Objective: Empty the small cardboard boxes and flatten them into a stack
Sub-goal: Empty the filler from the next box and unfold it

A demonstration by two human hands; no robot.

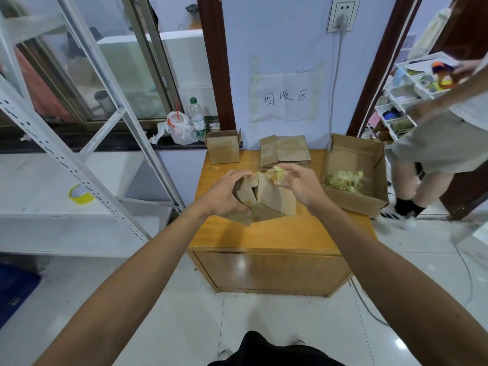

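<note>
Both arms [126,281] stretch forward over the bench [264,233]. The left hand [224,196] curls round a half-collapsed small cardboard box [269,196] at bench centre. The right hand [301,188], at the box's 1 o'clock, pinches a crumpled tape wad [277,174]. Beyond lie the flattened stack [284,151] at 12 o'clock, an upright box [223,149] at 11 and a larger open box [353,154] at 2.

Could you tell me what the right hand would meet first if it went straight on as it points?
Probably the open small box that the left hand grips; the right hand, pinching a yellowish wad, points left toward its raised flaps. Depth is unclear.
</note>
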